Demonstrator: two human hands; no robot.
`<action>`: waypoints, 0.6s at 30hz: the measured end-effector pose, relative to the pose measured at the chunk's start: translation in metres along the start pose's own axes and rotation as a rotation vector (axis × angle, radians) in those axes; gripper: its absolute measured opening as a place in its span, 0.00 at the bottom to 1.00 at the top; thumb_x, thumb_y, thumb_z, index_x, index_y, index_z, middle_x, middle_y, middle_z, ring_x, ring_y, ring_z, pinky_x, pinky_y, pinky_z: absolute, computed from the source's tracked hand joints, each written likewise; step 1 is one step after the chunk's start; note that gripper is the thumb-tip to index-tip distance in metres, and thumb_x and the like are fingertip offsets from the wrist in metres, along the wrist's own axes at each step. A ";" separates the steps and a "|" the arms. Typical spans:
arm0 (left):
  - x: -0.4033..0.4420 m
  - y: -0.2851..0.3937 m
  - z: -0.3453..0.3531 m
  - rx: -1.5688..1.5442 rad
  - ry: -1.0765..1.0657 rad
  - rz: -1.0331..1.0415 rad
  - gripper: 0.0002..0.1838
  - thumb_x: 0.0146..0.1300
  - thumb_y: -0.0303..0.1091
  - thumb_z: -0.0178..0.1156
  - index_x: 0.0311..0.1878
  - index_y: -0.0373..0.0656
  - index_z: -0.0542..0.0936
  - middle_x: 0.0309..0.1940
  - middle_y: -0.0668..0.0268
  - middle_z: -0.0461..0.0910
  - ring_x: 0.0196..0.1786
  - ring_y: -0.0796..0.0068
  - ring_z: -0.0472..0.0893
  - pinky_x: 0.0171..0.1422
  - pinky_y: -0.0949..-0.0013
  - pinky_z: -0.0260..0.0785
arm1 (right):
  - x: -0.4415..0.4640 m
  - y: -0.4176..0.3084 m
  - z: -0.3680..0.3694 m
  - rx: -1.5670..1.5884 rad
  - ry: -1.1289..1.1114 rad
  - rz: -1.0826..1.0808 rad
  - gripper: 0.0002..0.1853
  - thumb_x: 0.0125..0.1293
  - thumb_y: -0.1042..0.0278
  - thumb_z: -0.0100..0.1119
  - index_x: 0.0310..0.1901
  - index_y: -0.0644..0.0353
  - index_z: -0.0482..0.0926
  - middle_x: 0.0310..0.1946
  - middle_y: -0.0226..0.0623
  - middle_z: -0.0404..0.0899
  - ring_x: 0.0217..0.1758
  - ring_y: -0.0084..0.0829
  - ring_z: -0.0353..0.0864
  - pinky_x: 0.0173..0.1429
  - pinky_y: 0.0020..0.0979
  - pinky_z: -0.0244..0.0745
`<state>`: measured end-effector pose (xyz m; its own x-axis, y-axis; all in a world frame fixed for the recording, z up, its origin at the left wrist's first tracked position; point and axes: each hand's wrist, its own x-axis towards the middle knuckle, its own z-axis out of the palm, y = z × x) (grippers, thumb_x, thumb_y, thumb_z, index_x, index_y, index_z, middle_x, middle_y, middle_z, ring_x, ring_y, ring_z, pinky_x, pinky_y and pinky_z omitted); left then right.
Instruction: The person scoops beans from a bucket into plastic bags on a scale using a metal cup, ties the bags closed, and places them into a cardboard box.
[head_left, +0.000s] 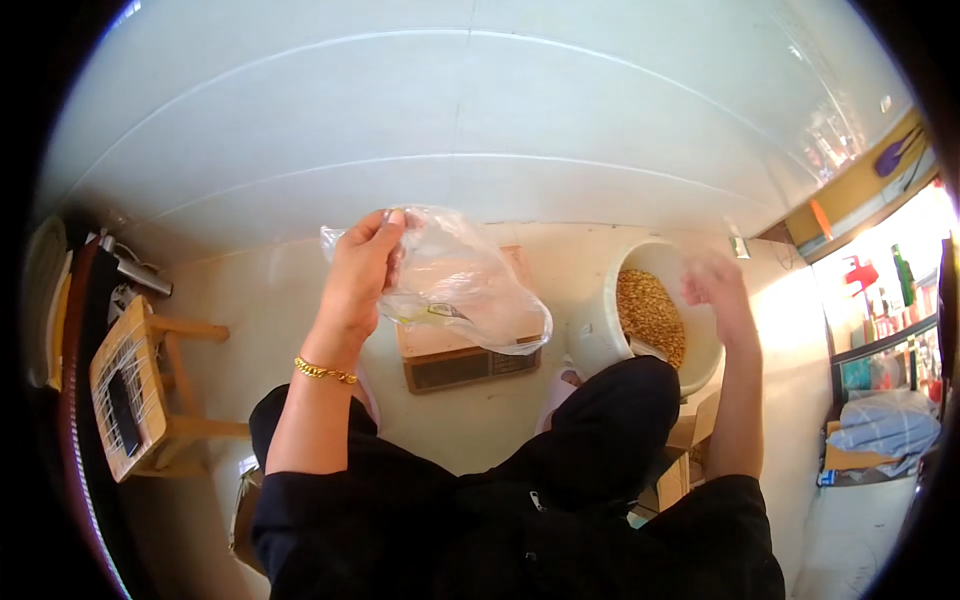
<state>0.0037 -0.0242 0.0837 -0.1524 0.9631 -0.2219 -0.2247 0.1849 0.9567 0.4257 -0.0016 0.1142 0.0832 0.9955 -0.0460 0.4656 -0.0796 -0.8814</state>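
Observation:
My left hand [365,262] is closed on the gathered edge of a clear plastic bag [455,265], which spreads out to the right. Below the bag, on the floor between my feet, sits a low scale-like box [470,372] with a dark front panel and an orange-tan top, partly hidden by the bag. Over the right side of a whitish bucket [592,335] hangs my right hand [715,285]; its fingers are smeared by motion. Inside the bucket lie many small golden-brown pieces [650,305], too small to name surely. A pale object [645,348] shows at their near edge, mostly behind my knee.
A wooden stool [130,400] with a dark phone-like object [125,412] on its seat stands at the left. An open cardboard box [690,430] is beside my right leg. Shelves with goods [885,330] line the right. A pale panelled wall [450,110] rises ahead.

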 end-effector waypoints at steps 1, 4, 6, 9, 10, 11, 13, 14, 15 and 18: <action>-0.001 0.000 0.000 0.014 -0.003 0.026 0.13 0.70 0.42 0.51 0.38 0.44 0.80 0.16 0.80 0.61 0.18 0.90 0.56 0.21 0.82 0.49 | 0.001 0.032 -0.013 -0.146 0.001 0.032 0.13 0.66 0.61 0.54 0.45 0.63 0.77 0.30 0.34 0.79 0.31 0.25 0.79 0.36 0.26 0.74; -0.003 -0.002 -0.001 0.024 0.017 0.033 0.13 0.70 0.42 0.51 0.38 0.44 0.80 0.16 0.80 0.62 0.17 0.90 0.56 0.21 0.82 0.49 | -0.009 0.148 -0.034 -0.717 0.012 -0.084 0.19 0.62 0.59 0.59 0.50 0.64 0.76 0.35 0.43 0.82 0.35 0.35 0.83 0.40 0.34 0.75; -0.003 -0.005 -0.004 0.046 0.027 0.034 0.13 0.70 0.42 0.52 0.38 0.44 0.80 0.16 0.80 0.62 0.17 0.90 0.57 0.21 0.82 0.49 | -0.035 0.146 -0.019 -0.780 -0.081 0.147 0.21 0.60 0.59 0.59 0.53 0.60 0.76 0.40 0.47 0.82 0.39 0.43 0.83 0.45 0.38 0.75; -0.002 -0.010 -0.007 0.081 0.042 0.028 0.13 0.70 0.42 0.52 0.38 0.44 0.80 0.17 0.80 0.62 0.17 0.90 0.58 0.21 0.82 0.50 | -0.049 0.188 -0.004 -0.567 -0.143 0.274 0.21 0.59 0.59 0.59 0.53 0.58 0.77 0.43 0.51 0.80 0.44 0.45 0.81 0.50 0.39 0.74; -0.001 -0.011 -0.007 0.091 0.049 0.019 0.13 0.69 0.42 0.52 0.38 0.44 0.80 0.17 0.80 0.63 0.17 0.90 0.58 0.21 0.82 0.50 | -0.044 0.210 0.000 -0.560 -0.143 0.273 0.21 0.59 0.59 0.59 0.53 0.58 0.77 0.43 0.51 0.80 0.44 0.45 0.81 0.50 0.39 0.74; -0.002 -0.012 -0.006 0.097 0.051 0.020 0.13 0.69 0.42 0.52 0.38 0.44 0.80 0.17 0.80 0.63 0.17 0.90 0.58 0.21 0.82 0.50 | -0.036 0.236 0.002 -0.644 -0.201 0.260 0.22 0.59 0.60 0.59 0.54 0.59 0.76 0.46 0.52 0.78 0.48 0.44 0.79 0.53 0.40 0.73; -0.001 -0.013 -0.007 0.108 0.067 0.006 0.13 0.69 0.42 0.52 0.38 0.45 0.80 0.17 0.80 0.63 0.17 0.90 0.59 0.21 0.82 0.51 | -0.028 0.249 0.007 -0.660 -0.262 0.237 0.23 0.57 0.60 0.61 0.53 0.61 0.76 0.54 0.54 0.73 0.56 0.45 0.74 0.60 0.41 0.69; -0.001 -0.013 -0.007 0.112 0.072 0.001 0.13 0.69 0.42 0.52 0.38 0.45 0.80 0.17 0.80 0.63 0.17 0.90 0.59 0.21 0.82 0.51 | -0.024 0.255 0.006 -0.657 -0.269 0.239 0.23 0.57 0.60 0.61 0.53 0.61 0.76 0.54 0.54 0.73 0.56 0.45 0.74 0.60 0.41 0.69; 0.000 -0.014 -0.008 0.115 0.070 -0.006 0.13 0.69 0.42 0.52 0.38 0.45 0.80 0.17 0.80 0.64 0.18 0.90 0.59 0.21 0.82 0.51 | -0.021 0.250 0.006 -0.652 -0.283 0.284 0.22 0.56 0.59 0.62 0.51 0.61 0.76 0.55 0.54 0.72 0.57 0.46 0.74 0.60 0.40 0.69; 0.001 -0.016 -0.008 0.115 0.063 -0.014 0.13 0.69 0.43 0.52 0.38 0.45 0.80 0.17 0.80 0.64 0.18 0.90 0.60 0.22 0.82 0.51 | -0.016 0.232 0.015 -0.730 -0.242 0.340 0.23 0.52 0.55 0.65 0.47 0.60 0.77 0.50 0.52 0.75 0.53 0.48 0.75 0.58 0.40 0.70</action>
<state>-0.0004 -0.0281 0.0671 -0.2112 0.9466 -0.2437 -0.1160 0.2233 0.9678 0.5193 -0.0355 -0.0960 0.1700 0.8882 -0.4268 0.9094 -0.3082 -0.2792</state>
